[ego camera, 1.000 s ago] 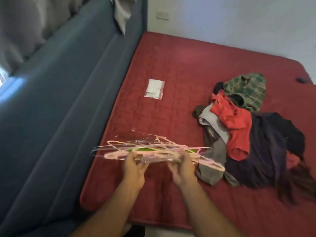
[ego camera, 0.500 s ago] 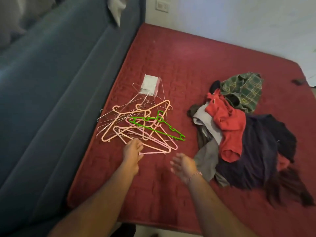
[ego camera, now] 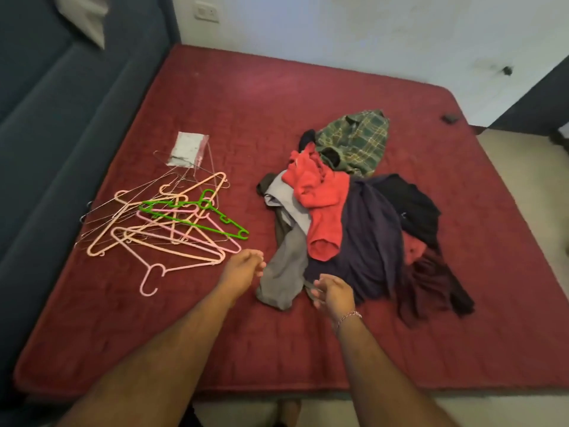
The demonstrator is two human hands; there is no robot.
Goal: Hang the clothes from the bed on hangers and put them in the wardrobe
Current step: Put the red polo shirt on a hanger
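Note:
A heap of clothes [ego camera: 366, 229] lies on the red bed [ego camera: 246, 97]: a red garment [ego camera: 323, 208] on top, a green plaid shirt [ego camera: 357, 143] behind, a grey piece [ego camera: 284, 272] in front, dark garments to the right. Left of the heap lies a tangle of pink, peach and wire hangers [ego camera: 160, 232] with one green hanger [ego camera: 197, 215] on top. My left hand [ego camera: 243, 271] hovers between the hangers and the grey piece, fingers loosely curled, holding nothing. My right hand [ego camera: 334, 292] is over the near edge of the dark clothes, also holding nothing.
A small clear plastic packet [ego camera: 187, 149] lies on the bed behind the hangers. A dark blue padded headboard [ego camera: 61, 124] runs along the left. A white wall with a socket [ego camera: 207, 12] is behind. A small dark object [ego camera: 450, 118] sits at the far right corner.
One second ago both hands held the bunch of hangers above the bed. The hangers now lie on the bed, and both hands have moved right toward the clothes heap.

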